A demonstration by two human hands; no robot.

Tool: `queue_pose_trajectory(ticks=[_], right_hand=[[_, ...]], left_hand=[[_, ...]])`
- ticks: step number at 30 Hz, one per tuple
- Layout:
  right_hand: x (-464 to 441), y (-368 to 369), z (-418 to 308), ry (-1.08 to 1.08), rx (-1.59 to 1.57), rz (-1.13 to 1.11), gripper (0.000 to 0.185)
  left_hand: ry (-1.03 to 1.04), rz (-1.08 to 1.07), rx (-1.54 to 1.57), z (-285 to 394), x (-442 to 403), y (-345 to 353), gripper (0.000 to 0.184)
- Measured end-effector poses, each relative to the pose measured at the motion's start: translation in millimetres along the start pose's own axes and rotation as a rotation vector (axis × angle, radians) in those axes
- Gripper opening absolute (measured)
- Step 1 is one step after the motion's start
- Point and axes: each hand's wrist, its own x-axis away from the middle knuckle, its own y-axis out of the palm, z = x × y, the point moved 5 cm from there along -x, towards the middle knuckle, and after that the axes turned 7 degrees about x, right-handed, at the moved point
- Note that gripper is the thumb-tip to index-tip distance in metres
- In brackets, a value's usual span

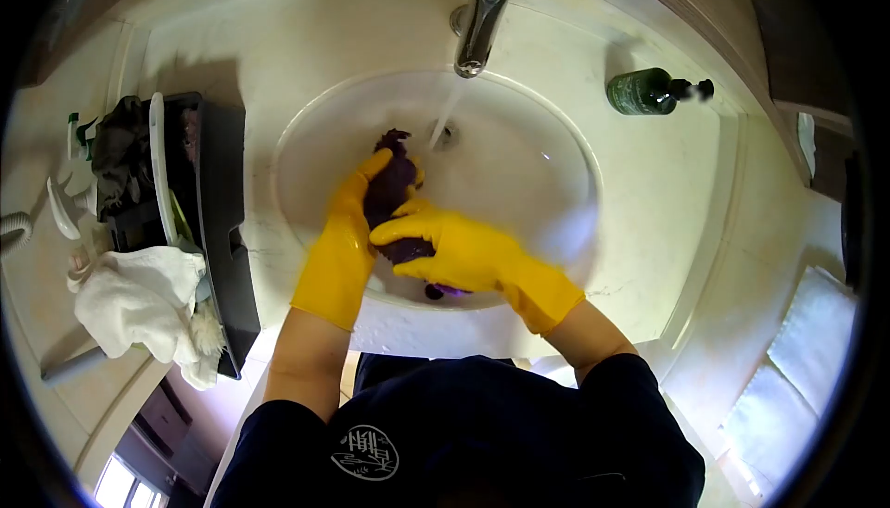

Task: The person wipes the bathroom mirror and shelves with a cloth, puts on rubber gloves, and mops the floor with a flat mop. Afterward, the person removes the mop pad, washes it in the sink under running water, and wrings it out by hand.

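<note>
Both my hands wear yellow rubber gloves and hold a dark purple cloth (390,184) over the left part of the white sink basin (519,202). My left hand (350,207) is wrapped round the bunched upper part. Lower down, my right hand (445,244) grips the cloth's near end, close beside the left wrist. A thin stream of water falls from the chrome faucet (477,35) near the drain (445,134), to the right of the cloth. By the basin's near rim lies a small dark and purple piece (445,291), partly under my right hand.
A green pump bottle (640,92) stands on the counter at right. At left is a dark caddy (227,230) with a white-handled brush (162,170), a dark cloth (122,151) and a white towel (144,299). Folded white towels (797,378) lie at far right.
</note>
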Motion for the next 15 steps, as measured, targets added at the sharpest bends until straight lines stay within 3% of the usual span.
queue_pose_trajectory(ticks=[2, 4, 7, 8, 10, 12, 14, 15], right_hand=[[5, 2, -6, 0.134, -0.088, -0.023, 0.032], [9, 4, 0, 0.12, -0.095, 0.08, 0.026], [20, -7, 24, 0.305, 0.104, 0.333, 0.02], [25, -14, 39, 0.438, -0.015, 0.421, 0.02], [33, -25, 66, 0.492, -0.01, 0.562, 0.022], [32, -42, 86, 0.402, 0.123, 0.613, 0.025], [25, -68, 98, 0.445, 0.449, 0.71, 0.043], [16, -69, 113, 0.441, 0.45, 0.708, 0.043]], left_hand=[[-0.265, -0.2, 0.106, -27, 7, 2, 0.027], [-0.073, 0.019, 0.066, -42, 9, 21, 0.024], [0.142, -0.147, 0.197, -50, -6, 24, 0.028], [0.144, -0.149, 0.198, -51, -7, 28, 0.028], [0.383, -0.161, 0.084, -41, -1, 36, 0.029], [0.405, -0.19, 0.105, -29, 0, 34, 0.04], [0.315, 0.077, 0.043, -4, 13, 14, 0.054], [0.449, 0.09, -0.055, 8, 19, 0, 0.054]])
